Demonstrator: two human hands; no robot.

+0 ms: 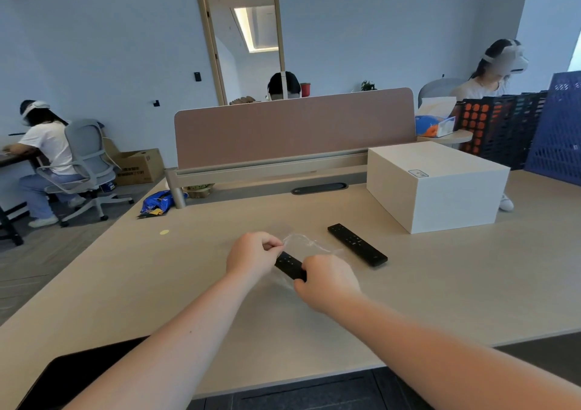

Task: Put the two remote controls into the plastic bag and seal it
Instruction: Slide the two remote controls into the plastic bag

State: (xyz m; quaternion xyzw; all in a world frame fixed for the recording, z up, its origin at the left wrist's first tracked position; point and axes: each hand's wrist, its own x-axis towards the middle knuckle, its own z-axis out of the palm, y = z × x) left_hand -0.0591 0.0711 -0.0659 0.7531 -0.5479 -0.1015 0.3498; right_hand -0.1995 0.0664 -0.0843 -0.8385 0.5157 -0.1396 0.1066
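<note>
While pinching the edge of a clear plastic bag (303, 242), left hand (251, 256) closed on the film above a pale worktop (157, 283). Right hand (327, 283) wrapped around the near end of a black remote control (290, 265), its far end pointing toward the bag's mouth; whether already inside the film, hard to tell. Second remote control (357, 244) flat on the worktop just right of the bag, apart from both hands. White box (437, 186) behind it, near a brown desk divider (294, 126).
</note>
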